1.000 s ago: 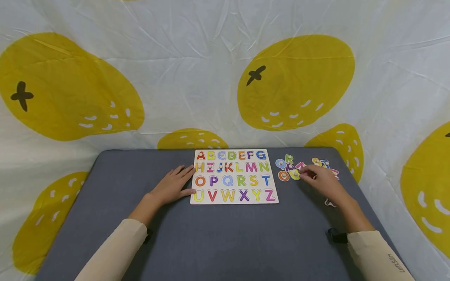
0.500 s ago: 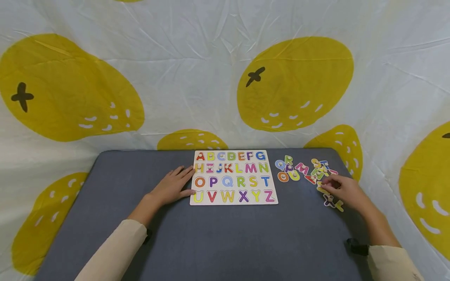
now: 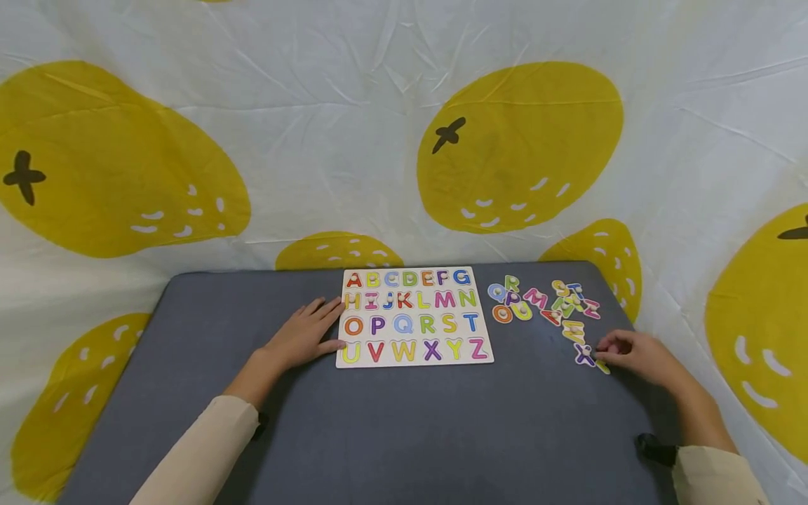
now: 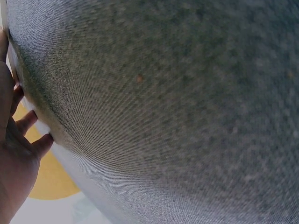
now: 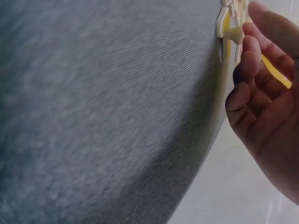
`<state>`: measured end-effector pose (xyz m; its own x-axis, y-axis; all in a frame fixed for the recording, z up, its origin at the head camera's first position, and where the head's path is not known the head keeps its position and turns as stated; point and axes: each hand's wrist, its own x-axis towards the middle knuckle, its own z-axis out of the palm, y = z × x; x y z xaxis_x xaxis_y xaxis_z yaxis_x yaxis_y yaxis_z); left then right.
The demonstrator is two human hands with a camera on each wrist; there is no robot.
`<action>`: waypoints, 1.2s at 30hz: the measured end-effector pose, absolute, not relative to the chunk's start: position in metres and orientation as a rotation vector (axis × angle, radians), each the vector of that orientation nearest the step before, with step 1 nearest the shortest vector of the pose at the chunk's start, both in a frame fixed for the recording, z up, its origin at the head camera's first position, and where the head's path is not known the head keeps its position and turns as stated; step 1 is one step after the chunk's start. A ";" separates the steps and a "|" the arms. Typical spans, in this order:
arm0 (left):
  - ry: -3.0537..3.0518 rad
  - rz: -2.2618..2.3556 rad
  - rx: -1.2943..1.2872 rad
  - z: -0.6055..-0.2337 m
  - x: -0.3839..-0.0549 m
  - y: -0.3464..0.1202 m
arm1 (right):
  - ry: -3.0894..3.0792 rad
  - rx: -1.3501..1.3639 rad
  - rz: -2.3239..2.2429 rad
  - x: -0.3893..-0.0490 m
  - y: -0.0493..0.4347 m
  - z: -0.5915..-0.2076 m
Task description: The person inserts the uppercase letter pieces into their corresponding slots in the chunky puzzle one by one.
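Observation:
In the head view my left hand (image 3: pixel 303 337) rests beside the white alphabet board (image 3: pixel 414 366), its fingers at the left edge. The left wrist view shows that hand's spread fingers (image 4: pixel 41 145). My right hand (image 3: pixel 640 356) is low over the right of the table, thumb and fingers bent and apart. It is at a yellow letter piece (image 3: pixel 602 367), partly hidden, next to a purple X piece (image 3: pixel 584 355). In the right wrist view the yellow letter piece (image 5: pixel 225 23) has a pale knob (image 5: pixel 235 35) close to the fingertips, not pinched.
Several knobbed letters sit in the board's upper rows. Loose pieces lie right of it, among them an orange O (image 3: pixel 502 314), a pink M (image 3: pixel 536 298) and a yellow W (image 3: pixel 573 331). A patterned curtain (image 3: pixel 353 161) hangs behind the grey table (image 3: pixel 404 435).
My right hand has moved right and nearer, from the loose pieces beside the board, past the W, to the yellow piece by the X. My left hand has stayed at the board.

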<state>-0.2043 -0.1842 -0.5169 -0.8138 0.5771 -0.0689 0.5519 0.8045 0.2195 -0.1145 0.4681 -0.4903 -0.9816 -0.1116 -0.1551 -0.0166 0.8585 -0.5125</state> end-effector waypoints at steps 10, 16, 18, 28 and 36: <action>2.856 0.282 0.894 -0.519 -0.205 -0.185 | 2.825 -0.060 -0.732 -0.110 0.469 -0.490; 2.853 0.275 0.896 -0.521 -0.205 -0.184 | 2.812 -0.057 -0.670 -0.111 0.469 -0.483; 2.848 0.274 0.888 -0.521 -0.205 -0.184 | 2.798 -0.043 -0.670 -0.114 0.466 -0.479; 2.843 0.263 0.883 -0.519 -0.206 -0.184 | 2.911 -0.204 -0.756 -0.137 0.422 -0.459; 2.844 0.258 0.881 -0.518 -0.207 -0.184 | 2.927 -0.313 -0.816 -0.166 0.373 -0.459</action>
<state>-0.2070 -0.1842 -0.5182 -0.8157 0.5708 -0.0943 0.5445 0.8125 0.2084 -0.1662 0.3725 -0.4589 -0.9752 -0.2194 -0.0290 -0.1728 0.8366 -0.5199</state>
